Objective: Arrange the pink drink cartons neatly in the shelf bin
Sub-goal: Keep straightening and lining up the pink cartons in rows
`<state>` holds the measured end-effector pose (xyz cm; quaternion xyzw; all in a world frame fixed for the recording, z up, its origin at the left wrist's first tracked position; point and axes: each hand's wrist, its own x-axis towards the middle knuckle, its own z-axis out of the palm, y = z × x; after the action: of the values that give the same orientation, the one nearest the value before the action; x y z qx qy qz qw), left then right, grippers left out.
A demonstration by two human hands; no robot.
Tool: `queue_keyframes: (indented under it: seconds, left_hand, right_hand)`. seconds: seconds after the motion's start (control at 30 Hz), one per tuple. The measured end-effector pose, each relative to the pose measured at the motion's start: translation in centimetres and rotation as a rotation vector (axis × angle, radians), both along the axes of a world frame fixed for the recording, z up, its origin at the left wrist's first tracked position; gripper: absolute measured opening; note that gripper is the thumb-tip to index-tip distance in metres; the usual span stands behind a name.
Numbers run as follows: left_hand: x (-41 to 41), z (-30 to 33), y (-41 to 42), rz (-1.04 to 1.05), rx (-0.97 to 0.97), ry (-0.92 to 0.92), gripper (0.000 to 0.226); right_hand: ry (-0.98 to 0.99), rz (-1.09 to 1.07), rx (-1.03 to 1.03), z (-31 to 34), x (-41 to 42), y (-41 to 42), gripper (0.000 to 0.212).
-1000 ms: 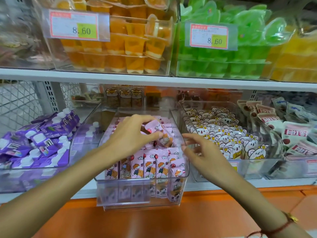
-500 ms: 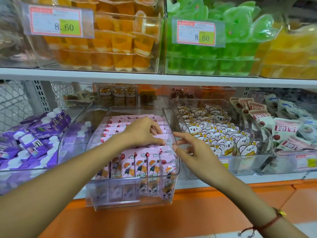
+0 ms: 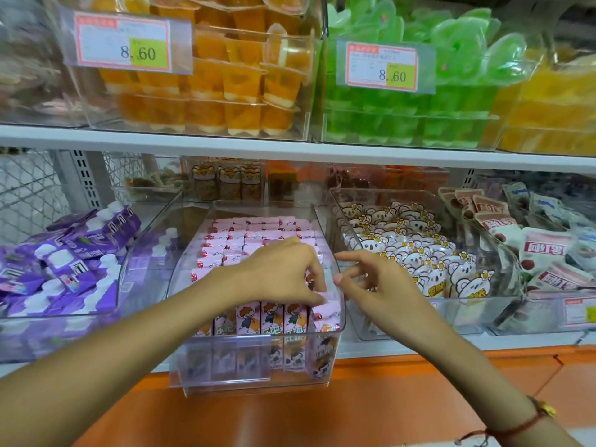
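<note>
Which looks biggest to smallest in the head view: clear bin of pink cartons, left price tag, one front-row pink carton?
1. Clear bin, largest by far.
2. Left price tag.
3. One front-row pink carton, partly covered by the left hand.
The tag sits farther back, so its margin over the carton is unsure.

Both forearms reach up from the bottom corners and converge at the middle. The left hand (image 3: 283, 272) lies palm down, knuckles up, its fingers curled downward and the thumb and fingertips pinching together at its right side. The right hand (image 3: 383, 285) sits just beside it, apart, back of the hand up, the index finger stretched leftward, the thumb tip pointing left below it, the other fingers loosely bent. A red cord circles the right wrist.
</note>
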<state>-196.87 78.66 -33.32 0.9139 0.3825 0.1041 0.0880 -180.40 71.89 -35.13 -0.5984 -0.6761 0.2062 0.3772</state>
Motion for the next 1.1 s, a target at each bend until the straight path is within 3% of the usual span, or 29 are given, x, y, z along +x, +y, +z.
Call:
queue_keyframes:
  seconds: [0.13, 0.3, 0.43, 0.53, 0.63, 0.77, 0.93, 1.1]
  left_hand:
    - [-0.7, 0.2, -1.0, 0.059, 0.057, -0.139, 0.014]
    - [-2.2, 0.9, -2.8, 0.048, -0.013, -0.773, 0.007]
    - [-3.2, 1.9, -3.6, 0.056, 0.031, -1.113, 0.008]
    - [-3.8, 1.4, -3.7, 0.116, -0.027, -1.303, 0.014]
    - [-4.4, -0.2, -4.2, 0.187, -0.081, -1.288, 0.021]
    - [-4.3, -1.8, -4.8, 0.214, -0.138, -1.069, 0.04]
    - [-4.4, -1.8, -4.4, 0.238, -0.016, -0.99, 0.039]
    - [-4.6, -1.9, -4.0, 0.173, -0.152, -1.006, 0.035]
  right_hand:
    - [0.011, -0.059, 0.06, 0.3, -0.1, 0.2, 0.025]
    - [0.157, -0.01, 0.311, 1.8, -1.5, -0.4, 0.025]
    - [0.241, 0.234, 0.153, 2.2, -3.3, -0.3, 0.042]
    - [0.316, 0.25, 0.109, 2.1, -4.6, 0.1, 0.045]
    - [0.578, 0.167, -0.008, 2.2, -5.2, 0.9, 0.032]
    - [0.843, 0.16, -0.114, 2.1, -5.8, 1.4, 0.026]
    - [0.835, 0.213, -0.103, 1.8, -6.5, 1.3, 0.027]
    - [0.657, 0.17, 0.006, 1.7, -5.8, 1.3, 0.029]
